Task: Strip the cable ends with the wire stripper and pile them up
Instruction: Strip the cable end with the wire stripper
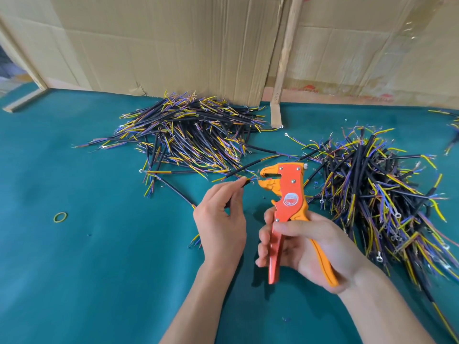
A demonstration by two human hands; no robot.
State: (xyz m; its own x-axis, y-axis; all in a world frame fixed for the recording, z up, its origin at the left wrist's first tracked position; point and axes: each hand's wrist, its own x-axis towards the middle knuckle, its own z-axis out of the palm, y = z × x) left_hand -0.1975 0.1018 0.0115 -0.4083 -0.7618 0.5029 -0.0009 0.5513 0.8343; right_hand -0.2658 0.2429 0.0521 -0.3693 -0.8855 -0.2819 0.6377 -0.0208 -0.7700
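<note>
Now a black cable [237,188] is offered to the mouth of the wire stripper [288,202], above the green table [99,269].

Just left of the stripper, the left hand [219,224] is raised with wrist bent, pinching the cable near its tip, the coloured cores right at the stripper's open jaws; whether they sit between them is hard to make out. The right hand [305,247] wraps the stripper's handles, head upright, fingers curled round the red one, thumb across the front. One cable heap [188,132] lies beyond the stripper, another heap [382,194] to its right, cut off by the frame edge.
</note>
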